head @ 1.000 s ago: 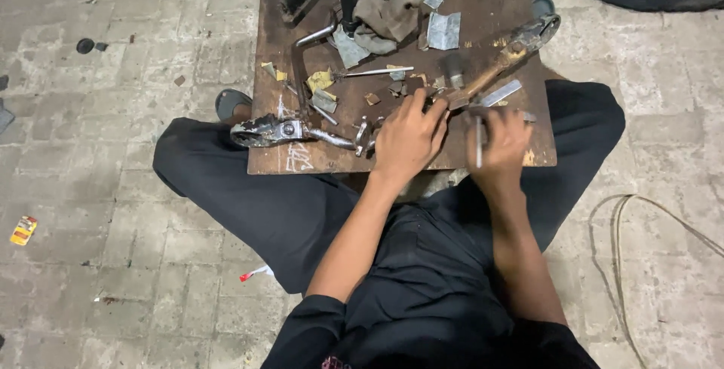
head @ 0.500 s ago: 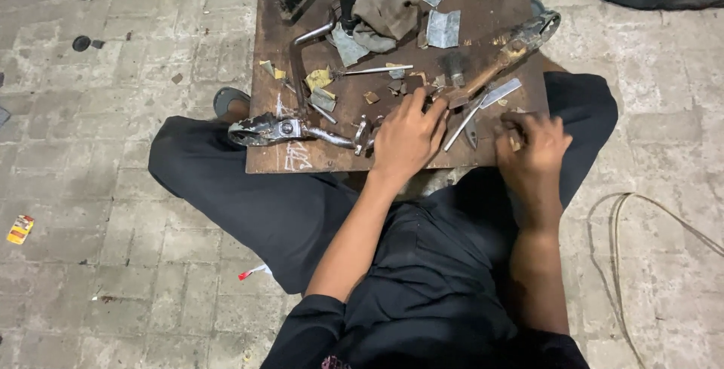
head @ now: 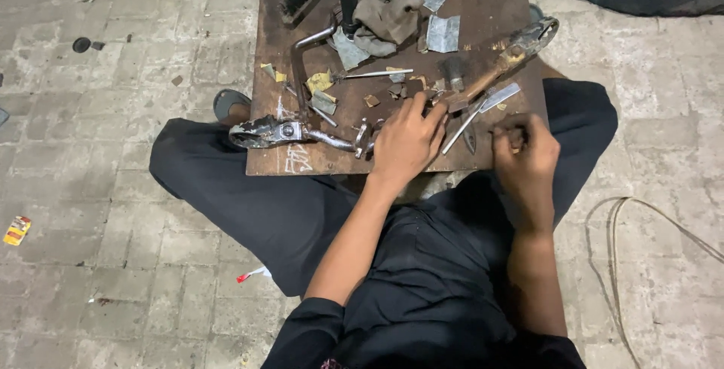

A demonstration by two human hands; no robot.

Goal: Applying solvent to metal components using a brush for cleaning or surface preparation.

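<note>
Both hands [head: 407,139] rest on a cluttered wooden board [head: 490,7]

Black tee, short sleeves, blk trousers

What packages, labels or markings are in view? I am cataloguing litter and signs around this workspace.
Wrapper: on the paving at far left, small, flat, yellow, red and white.
Chalk marks: white scrawl on the brown board's near edge, by the left hand.
No screens or signs.
</note>
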